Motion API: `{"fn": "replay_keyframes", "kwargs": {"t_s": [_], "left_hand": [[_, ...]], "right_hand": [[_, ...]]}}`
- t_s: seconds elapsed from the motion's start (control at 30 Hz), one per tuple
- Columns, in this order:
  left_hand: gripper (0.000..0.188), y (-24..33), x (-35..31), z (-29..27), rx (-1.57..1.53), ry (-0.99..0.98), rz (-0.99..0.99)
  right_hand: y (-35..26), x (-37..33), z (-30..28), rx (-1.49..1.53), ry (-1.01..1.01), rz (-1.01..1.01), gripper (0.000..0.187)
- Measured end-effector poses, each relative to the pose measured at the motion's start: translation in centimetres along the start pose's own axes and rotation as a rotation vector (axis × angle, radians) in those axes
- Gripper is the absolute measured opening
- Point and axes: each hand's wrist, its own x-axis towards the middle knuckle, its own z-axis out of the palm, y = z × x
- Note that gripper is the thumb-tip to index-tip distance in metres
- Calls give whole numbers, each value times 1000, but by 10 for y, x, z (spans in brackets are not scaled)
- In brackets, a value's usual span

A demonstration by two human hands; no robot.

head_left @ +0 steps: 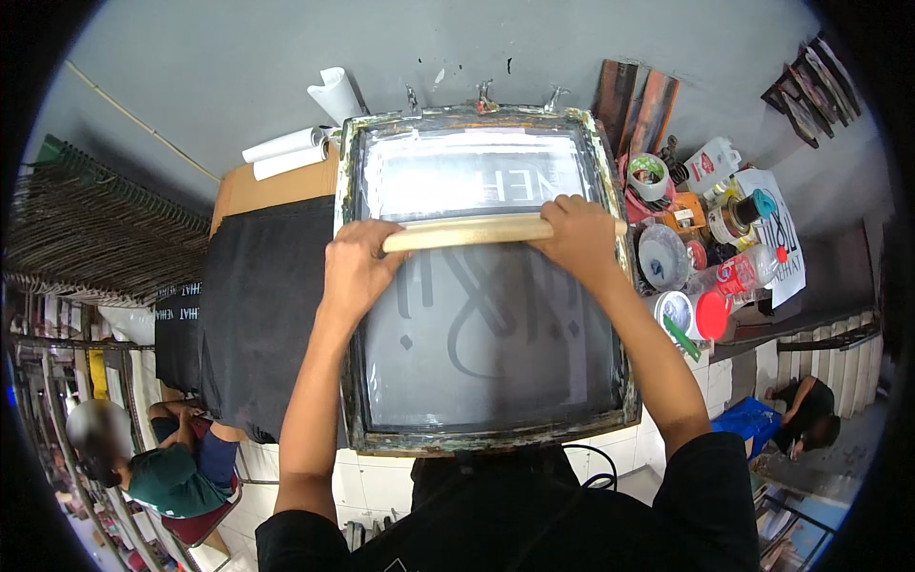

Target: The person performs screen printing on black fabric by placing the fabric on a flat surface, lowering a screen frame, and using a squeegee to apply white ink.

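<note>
My left hand (pixel 360 269) and my right hand (pixel 579 236) both grip a long wooden-handled squeegee (pixel 467 232), one near each end. It lies crosswise over a screen printing frame (pixel 351 381), in the upper half of the mesh. Below the squeegee the grey mesh (pixel 486 381) shows a large faint curved design. Above it, a bright whitish band (pixel 429 176) shows some lettering. Metal clamps (pixel 485 95) stand along the frame's far edge. The squeegee's blade is mostly hidden under the handle and my fingers.
Black cloth pieces (pixel 272 315) lie left of the frame, with white paper rolls (pixel 286 153) behind. At right stand a tape roll (pixel 648 176), a plastic bottle (pixel 734 276), tubs and a red lid (pixel 711 315). One person (pixel 181 467) sits at left, another (pixel 805 415) at far right.
</note>
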Motion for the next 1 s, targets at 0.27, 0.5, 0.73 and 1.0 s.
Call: {"fn": "replay_keyframes", "kwargs": {"t_s": [0.27, 0.5, 0.73, 1.0], "left_hand": [[60, -5, -77, 1, -265, 367, -6], [63, -20, -211, -17, -411, 318, -488], [44, 6, -323, 10, -794, 304, -1087], [56, 61, -315, 29, -1903, 348, -1148]], "right_hand": [[-5, -29, -1, 27, 201, -75, 33], [24, 45, 0, 70, 229, -32, 35], [46, 136, 1, 19, -158, 104, 59], [58, 181, 25, 46, -224, 89, 75]]}}
